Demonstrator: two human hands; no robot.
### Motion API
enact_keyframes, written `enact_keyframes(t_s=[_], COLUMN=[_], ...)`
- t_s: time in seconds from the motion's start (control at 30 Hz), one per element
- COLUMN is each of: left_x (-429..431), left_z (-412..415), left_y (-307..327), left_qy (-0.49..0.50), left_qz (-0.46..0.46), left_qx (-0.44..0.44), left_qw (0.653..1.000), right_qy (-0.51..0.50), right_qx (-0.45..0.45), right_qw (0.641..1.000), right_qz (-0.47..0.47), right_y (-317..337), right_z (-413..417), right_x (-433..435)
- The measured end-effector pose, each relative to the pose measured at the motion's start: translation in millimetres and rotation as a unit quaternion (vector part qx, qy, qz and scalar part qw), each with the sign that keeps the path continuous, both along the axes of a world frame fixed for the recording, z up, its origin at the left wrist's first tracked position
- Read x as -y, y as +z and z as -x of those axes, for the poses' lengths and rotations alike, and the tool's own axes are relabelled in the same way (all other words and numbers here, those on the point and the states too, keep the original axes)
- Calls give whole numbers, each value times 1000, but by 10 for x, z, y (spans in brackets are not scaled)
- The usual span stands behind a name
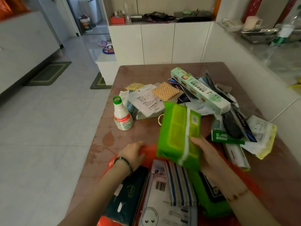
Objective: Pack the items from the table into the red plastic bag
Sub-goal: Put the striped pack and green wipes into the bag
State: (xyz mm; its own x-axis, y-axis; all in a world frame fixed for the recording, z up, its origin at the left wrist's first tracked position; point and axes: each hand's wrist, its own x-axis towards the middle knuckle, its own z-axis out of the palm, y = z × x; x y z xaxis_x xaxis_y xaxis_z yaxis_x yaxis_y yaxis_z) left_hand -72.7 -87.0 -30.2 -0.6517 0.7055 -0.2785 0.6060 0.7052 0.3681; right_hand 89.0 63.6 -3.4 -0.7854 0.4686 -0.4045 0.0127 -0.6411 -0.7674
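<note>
My hands at an open red plastic bag (254, 185), one holding a pack above it.

My right hand (206, 154) grasps a bright green soft plastic pack (177, 136) by its near right edge, holding it tilted just above the bag's mouth. My left hand (132, 154) curls around the bag's far rim. The bag lies at the near edge of the brown patterned surface (138, 74) and holds several packets. Beyond it stand a small white plastic bottle with a green cap (121, 115) and a heap of packets topped by a long pale green cardboard box (200, 90).
</note>
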Motion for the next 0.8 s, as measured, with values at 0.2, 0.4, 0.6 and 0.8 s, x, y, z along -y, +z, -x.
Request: enact_keyframes(t_s=[0.2, 0.4, 0.6, 0.8], left_x=[-41, 43, 129, 147], left_z=[9, -51, -1, 87], left_y=[51, 151, 256, 435], left_qy=[59, 1, -50, -57], left_qz=[-170, -257, -204, -168], left_qx=[67, 126, 126, 176], left_qw=[981, 958, 970, 968], right_qy=[150, 74, 202, 47], right_qx=[151, 218, 227, 167], right_qw=[976, 967, 880, 889], right_qz=[-39, -107, -365, -423], right_y=[-243, -641, -385, 220], right_z=[-830, -353, -130, 72], right_x=[529, 928, 855, 7])
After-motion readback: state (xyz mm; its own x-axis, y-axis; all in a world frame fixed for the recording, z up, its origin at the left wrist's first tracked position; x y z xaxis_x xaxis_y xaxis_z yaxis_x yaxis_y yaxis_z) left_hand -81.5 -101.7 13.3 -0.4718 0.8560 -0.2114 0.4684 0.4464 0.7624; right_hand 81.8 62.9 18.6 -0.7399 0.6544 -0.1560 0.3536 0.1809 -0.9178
